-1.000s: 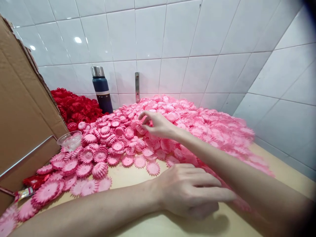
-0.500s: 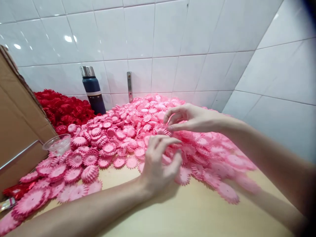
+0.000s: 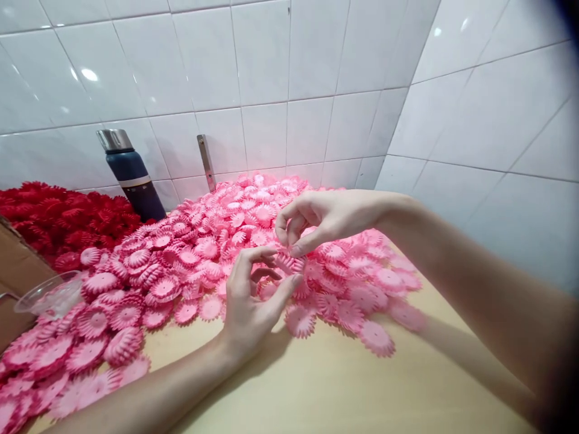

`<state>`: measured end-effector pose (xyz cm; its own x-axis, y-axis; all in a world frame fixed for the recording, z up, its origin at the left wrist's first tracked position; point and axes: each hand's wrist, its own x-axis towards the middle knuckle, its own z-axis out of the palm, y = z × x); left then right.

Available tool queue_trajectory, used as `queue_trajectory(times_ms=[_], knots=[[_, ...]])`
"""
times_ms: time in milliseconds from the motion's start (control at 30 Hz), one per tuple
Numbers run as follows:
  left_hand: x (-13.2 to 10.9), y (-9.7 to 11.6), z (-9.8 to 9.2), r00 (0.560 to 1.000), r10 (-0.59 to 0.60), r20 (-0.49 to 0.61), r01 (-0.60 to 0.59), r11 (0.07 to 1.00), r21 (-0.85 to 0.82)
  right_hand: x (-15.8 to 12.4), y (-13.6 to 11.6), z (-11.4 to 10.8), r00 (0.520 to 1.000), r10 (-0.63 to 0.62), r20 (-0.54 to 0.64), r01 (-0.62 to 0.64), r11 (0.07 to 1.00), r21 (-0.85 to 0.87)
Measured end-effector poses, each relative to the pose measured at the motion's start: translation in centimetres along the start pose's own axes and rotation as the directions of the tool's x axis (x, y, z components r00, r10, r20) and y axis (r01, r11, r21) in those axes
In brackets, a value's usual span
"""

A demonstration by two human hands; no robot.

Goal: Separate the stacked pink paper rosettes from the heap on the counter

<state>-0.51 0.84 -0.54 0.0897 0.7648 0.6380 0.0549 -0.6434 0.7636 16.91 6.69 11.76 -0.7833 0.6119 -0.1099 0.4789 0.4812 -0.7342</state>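
Note:
A big heap of pink toothed plastic flower discs [image 3: 253, 229] covers the pale wooden table [image 3: 344, 386]. My right hand [image 3: 316, 220] hovers over the heap, thumb and fingers pinched on a pink disc [image 3: 289, 260]. My left hand [image 3: 253, 298] is just below it, fingers curled and thumb raised, its fingertips touching the same disc. Both hands meet at the front of the heap.
A heap of red discs [image 3: 58, 220] lies at the back left beside a dark blue flask [image 3: 131, 178] with a steel cap. A clear plastic cup [image 3: 47, 295] and a cardboard box corner [image 3: 15, 271] sit at the left. White tiled walls close the back and right.
My right hand has drawn back from the heap's middle toward the front. My left hand has risen off the table to meet it. The view has swung to the right.

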Motion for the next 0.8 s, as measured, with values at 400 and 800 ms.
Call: queue_trajectory(times_ms=[400,800], knots=[[-0.4,0.1,-0.3,0.988,0.132,0.080,-0.138,0.988,0.066,-1.6,0.4,-2.0,0.995,0.094,0.018,-0.094,0.996,0.004],[0.0,0.5,-0.1,0.977,0.141,0.157,-0.174,0.960,0.219,-2.3,0.9,-3.0,0.989,0.146,-0.017,-0.147,0.982,-0.116]])
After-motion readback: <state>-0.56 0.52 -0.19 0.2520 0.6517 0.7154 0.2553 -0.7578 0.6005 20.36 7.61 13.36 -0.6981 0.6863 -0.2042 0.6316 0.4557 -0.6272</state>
